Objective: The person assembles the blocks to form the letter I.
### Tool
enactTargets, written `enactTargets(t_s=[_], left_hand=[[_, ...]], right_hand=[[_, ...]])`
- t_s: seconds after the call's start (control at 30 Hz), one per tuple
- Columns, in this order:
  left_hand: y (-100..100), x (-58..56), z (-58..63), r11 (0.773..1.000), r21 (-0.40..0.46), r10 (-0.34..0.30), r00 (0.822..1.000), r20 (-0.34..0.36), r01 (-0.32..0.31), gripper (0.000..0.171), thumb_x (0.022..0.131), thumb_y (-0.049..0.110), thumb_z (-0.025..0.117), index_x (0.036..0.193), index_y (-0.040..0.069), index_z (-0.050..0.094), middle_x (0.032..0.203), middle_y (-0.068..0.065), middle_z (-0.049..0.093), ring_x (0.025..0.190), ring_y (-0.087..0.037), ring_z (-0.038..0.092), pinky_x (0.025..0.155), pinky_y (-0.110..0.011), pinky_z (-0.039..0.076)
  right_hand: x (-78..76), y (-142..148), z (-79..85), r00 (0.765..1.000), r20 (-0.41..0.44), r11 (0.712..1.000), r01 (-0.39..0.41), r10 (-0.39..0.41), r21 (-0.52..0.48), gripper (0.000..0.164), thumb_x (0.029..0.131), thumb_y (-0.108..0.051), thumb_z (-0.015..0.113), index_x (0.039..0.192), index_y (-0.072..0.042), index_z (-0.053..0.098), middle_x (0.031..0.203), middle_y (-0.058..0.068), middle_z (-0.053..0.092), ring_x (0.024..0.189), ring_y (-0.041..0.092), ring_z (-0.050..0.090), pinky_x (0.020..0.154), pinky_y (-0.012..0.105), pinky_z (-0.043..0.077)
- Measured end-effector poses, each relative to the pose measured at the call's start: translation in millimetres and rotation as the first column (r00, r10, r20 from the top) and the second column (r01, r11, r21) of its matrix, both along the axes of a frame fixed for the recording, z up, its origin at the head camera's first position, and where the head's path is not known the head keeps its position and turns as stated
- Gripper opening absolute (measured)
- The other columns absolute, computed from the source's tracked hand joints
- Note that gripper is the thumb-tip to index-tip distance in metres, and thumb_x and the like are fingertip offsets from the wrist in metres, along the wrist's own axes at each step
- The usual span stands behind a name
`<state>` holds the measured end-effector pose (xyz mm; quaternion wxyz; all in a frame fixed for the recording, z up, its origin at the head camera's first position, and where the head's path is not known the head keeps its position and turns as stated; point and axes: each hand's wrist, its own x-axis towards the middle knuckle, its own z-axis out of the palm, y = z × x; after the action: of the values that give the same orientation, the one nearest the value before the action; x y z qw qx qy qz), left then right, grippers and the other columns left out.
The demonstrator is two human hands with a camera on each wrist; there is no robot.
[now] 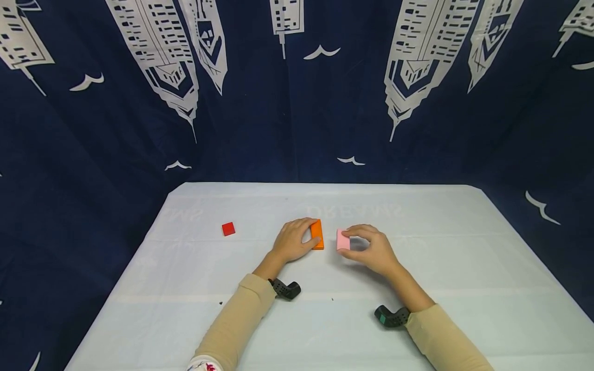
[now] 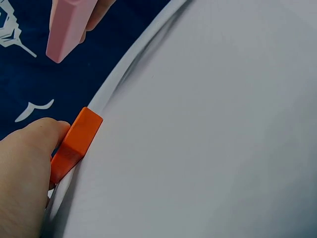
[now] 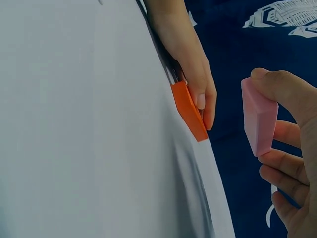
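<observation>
My left hand [image 1: 293,241] holds an orange rectangular block [image 1: 317,235] between thumb and fingers, near the middle of the table. In the left wrist view the thumb lies along one side of the orange block [image 2: 79,141]. To its right, my right hand [image 1: 371,250] pinches a pink block [image 1: 343,239] by its ends. The right wrist view shows the pink block [image 3: 259,116] between thumb and fingertips, with a gap between it and the orange block [image 3: 189,111]. A small red block [image 1: 228,229] lies on the table, left of my left hand.
The white-covered table [image 1: 325,330] stretches out around both hands. Behind it hangs a dark blue cloth [image 1: 287,129] with white building prints. Black wrist devices [image 1: 286,289] sit on both forearms. A tiny dark speck [image 1: 220,303] lies left of the left forearm.
</observation>
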<state>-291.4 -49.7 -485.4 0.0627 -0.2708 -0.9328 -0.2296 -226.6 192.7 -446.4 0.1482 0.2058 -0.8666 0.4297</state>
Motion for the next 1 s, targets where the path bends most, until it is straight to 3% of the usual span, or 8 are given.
enactTargets(t_s=[0.23,0.73,1.0], left_hand=[[-0.5,0.2,-0.3,1.0,0.003,-0.003,1.0,-0.007,0.003,0.057,0.096,0.047,0.053,0.145,0.019,0.047,0.145,-0.002,0.049,0.135,-0.022,0.042,0.112,-0.043,0.029],[-1.1,0.8,1.3,1.0,0.001,-0.008,1.0,0.001,0.008,0.058,0.095,0.048,0.053,0.145,0.02,0.046,0.146,-0.001,0.048,0.135,-0.023,0.041,0.113,-0.043,0.028],[-1.2,0.2,0.7,1.0,-0.008,-0.013,0.999,-0.029,0.013,0.057,0.095,0.046,0.054,0.144,0.018,0.047,0.144,-0.002,0.05,0.134,-0.023,0.043,0.111,-0.044,0.031]], right_hand=[[2.7,-8.5,-1.6,0.998,-0.042,0.999,-0.048,0.049,0.022,0.041,0.068,-0.024,0.09,0.104,-0.01,0.076,0.108,0.004,0.069,0.106,0.027,0.061,0.093,0.05,0.048],[5.9,-22.8,-5.6,0.993,-0.043,0.993,-0.104,0.107,0.053,0.042,0.068,-0.028,0.09,0.103,-0.011,0.076,0.105,-0.001,0.07,0.105,0.023,0.061,0.093,0.047,0.049],[7.4,-32.1,-11.4,0.989,-0.037,0.987,-0.139,0.142,0.075,0.044,0.067,-0.03,0.09,0.103,-0.01,0.076,0.104,-0.003,0.07,0.105,0.021,0.061,0.094,0.043,0.048]])
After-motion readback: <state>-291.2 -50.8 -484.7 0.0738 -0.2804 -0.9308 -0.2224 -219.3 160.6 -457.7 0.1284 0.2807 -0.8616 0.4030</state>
